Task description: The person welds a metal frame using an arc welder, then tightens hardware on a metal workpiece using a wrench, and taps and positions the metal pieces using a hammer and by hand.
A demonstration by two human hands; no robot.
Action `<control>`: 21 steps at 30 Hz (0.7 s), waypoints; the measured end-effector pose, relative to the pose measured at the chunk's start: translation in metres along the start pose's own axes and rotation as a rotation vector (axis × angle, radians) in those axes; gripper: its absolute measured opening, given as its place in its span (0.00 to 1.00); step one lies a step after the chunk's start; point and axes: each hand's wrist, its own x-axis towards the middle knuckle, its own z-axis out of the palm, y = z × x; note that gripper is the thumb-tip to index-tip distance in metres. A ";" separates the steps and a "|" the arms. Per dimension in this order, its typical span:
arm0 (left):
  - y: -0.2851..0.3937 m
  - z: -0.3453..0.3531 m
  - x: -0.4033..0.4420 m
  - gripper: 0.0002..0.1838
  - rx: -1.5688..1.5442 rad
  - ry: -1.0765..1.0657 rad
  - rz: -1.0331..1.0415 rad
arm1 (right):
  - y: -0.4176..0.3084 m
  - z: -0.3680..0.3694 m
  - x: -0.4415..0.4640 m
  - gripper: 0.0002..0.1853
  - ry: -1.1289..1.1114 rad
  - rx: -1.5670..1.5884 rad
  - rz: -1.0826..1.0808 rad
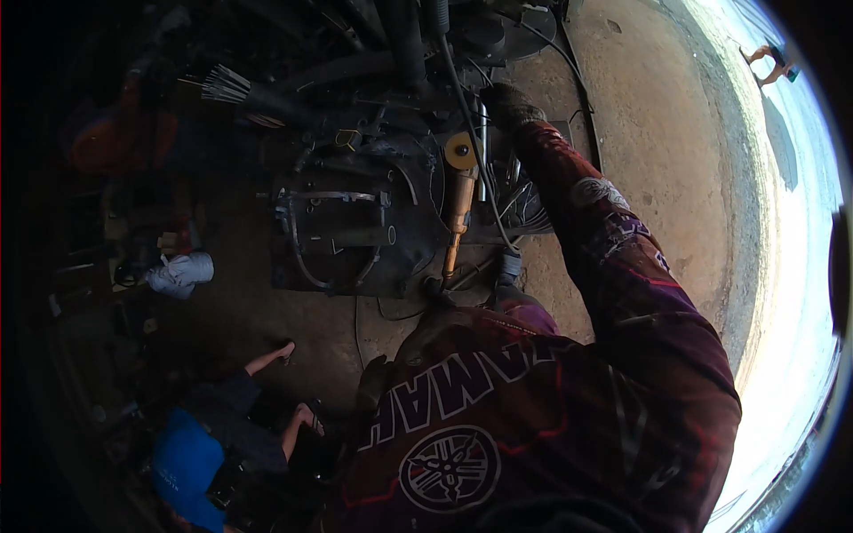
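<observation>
"Since the silver tube (483, 158) is the thing nearest my right hand (513, 107), I'll start there: it lies beside the grinder (459, 200), by the grinder's yellow disc (461, 151)."

"And your fingers?"

"On my right hand, in its dark glove, I can't tell whether they're apart or clamped on something. My left hand I can't make out at all."

"What about the surface?"

"It's a dark work surface (418, 253), with a curved metal frame (334, 196) on it and a short pipe (390, 235) inside the frame's curve. A cable (474, 129) crosses near the tube."

"And the room?"

"Bare brown floor (657, 178), dim to my left and glaring past its far right edge, where somebody's legs (766, 60) show. A bundle of thin rods (226, 85) pokes from the shadows, upper left. Lower left, a person in a blue top (187, 462) has both feet on the floor."
</observation>
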 end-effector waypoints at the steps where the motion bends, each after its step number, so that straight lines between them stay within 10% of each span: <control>1: 0.002 0.001 -0.008 0.22 -0.027 0.010 -0.034 | 0.014 0.013 0.002 0.25 0.100 0.032 -0.067; 11: 0.007 0.010 0.005 0.23 -0.037 0.058 -0.053 | -0.002 -0.032 -0.045 0.23 0.453 0.116 -0.129; 16: 0.005 0.008 0.045 0.24 0.700 0.146 0.517 | 0.008 -0.052 -0.072 0.18 0.427 0.060 -0.079; 21: 0.009 0.016 0.074 0.26 0.009 0.268 0.049 | 0.019 -0.057 -0.112 0.21 0.478 0.058 0.008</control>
